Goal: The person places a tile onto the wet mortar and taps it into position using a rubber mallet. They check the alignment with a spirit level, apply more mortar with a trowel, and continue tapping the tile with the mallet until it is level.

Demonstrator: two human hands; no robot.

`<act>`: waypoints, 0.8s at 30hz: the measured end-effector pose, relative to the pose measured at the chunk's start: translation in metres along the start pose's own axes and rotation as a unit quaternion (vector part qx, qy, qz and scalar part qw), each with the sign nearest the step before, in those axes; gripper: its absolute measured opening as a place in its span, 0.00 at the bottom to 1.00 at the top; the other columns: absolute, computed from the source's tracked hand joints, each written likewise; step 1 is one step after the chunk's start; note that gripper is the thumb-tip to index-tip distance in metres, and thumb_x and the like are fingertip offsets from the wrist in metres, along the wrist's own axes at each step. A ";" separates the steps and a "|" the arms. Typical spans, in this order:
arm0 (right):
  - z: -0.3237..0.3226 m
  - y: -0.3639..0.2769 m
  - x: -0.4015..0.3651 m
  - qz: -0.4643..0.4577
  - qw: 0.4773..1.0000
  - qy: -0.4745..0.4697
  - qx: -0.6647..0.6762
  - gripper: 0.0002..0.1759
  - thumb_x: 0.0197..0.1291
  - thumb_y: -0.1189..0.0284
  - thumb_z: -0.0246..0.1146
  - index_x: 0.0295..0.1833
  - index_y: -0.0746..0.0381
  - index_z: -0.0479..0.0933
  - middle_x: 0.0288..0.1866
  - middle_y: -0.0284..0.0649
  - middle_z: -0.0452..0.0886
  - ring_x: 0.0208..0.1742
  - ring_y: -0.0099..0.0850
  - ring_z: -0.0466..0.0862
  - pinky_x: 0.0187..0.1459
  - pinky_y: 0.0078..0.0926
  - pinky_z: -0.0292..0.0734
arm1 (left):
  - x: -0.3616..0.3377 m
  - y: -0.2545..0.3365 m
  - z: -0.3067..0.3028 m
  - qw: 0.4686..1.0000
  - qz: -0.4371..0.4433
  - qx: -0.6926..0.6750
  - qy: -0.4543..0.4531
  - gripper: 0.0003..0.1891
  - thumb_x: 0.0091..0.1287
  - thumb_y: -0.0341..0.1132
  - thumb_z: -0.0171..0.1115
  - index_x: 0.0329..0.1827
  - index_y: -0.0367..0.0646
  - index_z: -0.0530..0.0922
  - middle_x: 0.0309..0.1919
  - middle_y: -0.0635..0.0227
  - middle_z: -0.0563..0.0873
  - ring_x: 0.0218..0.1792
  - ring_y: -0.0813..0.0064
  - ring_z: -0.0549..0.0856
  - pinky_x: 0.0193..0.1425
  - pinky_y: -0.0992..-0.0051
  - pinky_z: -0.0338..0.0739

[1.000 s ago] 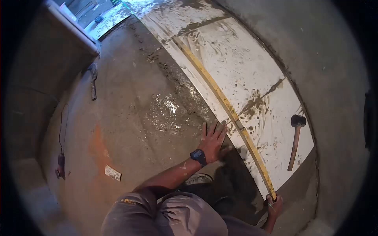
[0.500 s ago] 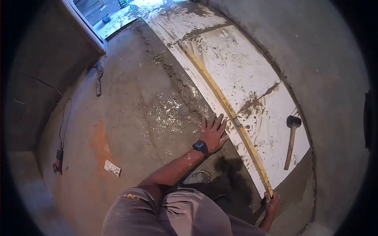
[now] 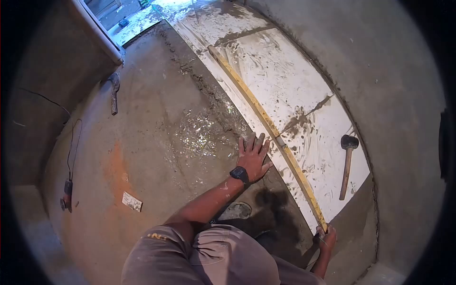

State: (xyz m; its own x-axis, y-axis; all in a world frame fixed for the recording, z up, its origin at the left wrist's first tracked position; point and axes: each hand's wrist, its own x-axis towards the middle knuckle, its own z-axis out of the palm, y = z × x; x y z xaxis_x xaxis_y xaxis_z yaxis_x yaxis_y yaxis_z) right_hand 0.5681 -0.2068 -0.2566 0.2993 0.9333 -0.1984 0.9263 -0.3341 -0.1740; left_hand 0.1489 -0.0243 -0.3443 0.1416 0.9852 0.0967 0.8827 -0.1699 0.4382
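A long yellow spirit level (image 3: pixel 254 105) lies lengthwise across the mud-smeared white tiles (image 3: pixel 316 130), close to their left edge. My right hand (image 3: pixel 327 238) is closed around its near end, by the tiles' near corner. With fingers spread, my left hand (image 3: pixel 254 159) rests flat at the tiles' left edge, partly over the wet grey floor (image 3: pixel 199 135). A dark watch (image 3: pixel 240 175) is on my left wrist. To the right on the tiles lies a rubber mallet (image 3: pixel 349 142) with a wooden handle.
An angle grinder (image 3: pixel 68 194) with a cord lies at the far left. A hammer-like tool (image 3: pixel 114 92) is by the left wall, and a small white tile piece (image 3: pixel 131 201) sits on the floor. A wall (image 3: pixel 403 109) runs along the right side.
The whole view has shifted slightly, so everything appears a little further left and up. Both hands keep their places, and the spirit level shows no clear movement on the tiles.
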 end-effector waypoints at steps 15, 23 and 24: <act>-0.010 0.004 0.033 -0.031 0.985 0.012 0.168 0.27 0.66 0.54 0.70 0.57 0.67 0.83 0.47 0.54 0.86 0.50 0.46 0.86 0.54 0.42 0.79 | 0.000 0.005 -0.006 0.998 -0.015 0.030 -0.053 0.48 0.69 0.65 0.60 0.84 0.45 0.59 0.85 0.55 0.53 0.84 0.45 0.51 0.81 0.30 0.37; -0.032 -0.021 0.106 -0.056 0.991 0.067 0.103 0.26 0.69 0.58 0.69 0.62 0.68 0.80 0.53 0.54 0.84 0.55 0.48 0.84 0.57 0.42 0.78 | -0.002 0.007 -0.004 0.997 -0.016 0.038 -0.068 0.52 0.69 0.67 0.59 0.85 0.41 0.52 0.85 0.54 0.53 0.85 0.45 0.48 0.81 0.30 0.38; -0.025 -0.015 0.121 -0.059 0.991 0.066 0.102 0.26 0.69 0.58 0.69 0.62 0.68 0.80 0.53 0.54 0.84 0.55 0.48 0.84 0.57 0.42 0.78 | -0.002 0.007 -0.004 0.997 -0.011 0.042 -0.069 0.52 0.69 0.67 0.58 0.86 0.41 0.52 0.85 0.54 0.53 0.85 0.46 0.48 0.81 0.30 0.37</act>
State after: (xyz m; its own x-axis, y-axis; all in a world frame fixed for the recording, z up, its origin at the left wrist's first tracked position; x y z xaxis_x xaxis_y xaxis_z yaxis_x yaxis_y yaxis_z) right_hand 0.5965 -0.0852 -0.2537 0.2312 0.9721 -0.0388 0.8955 -0.2283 -0.3820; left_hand 0.1532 -0.0278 -0.3383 0.1776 0.9834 -0.0386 0.9198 -0.1519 0.3618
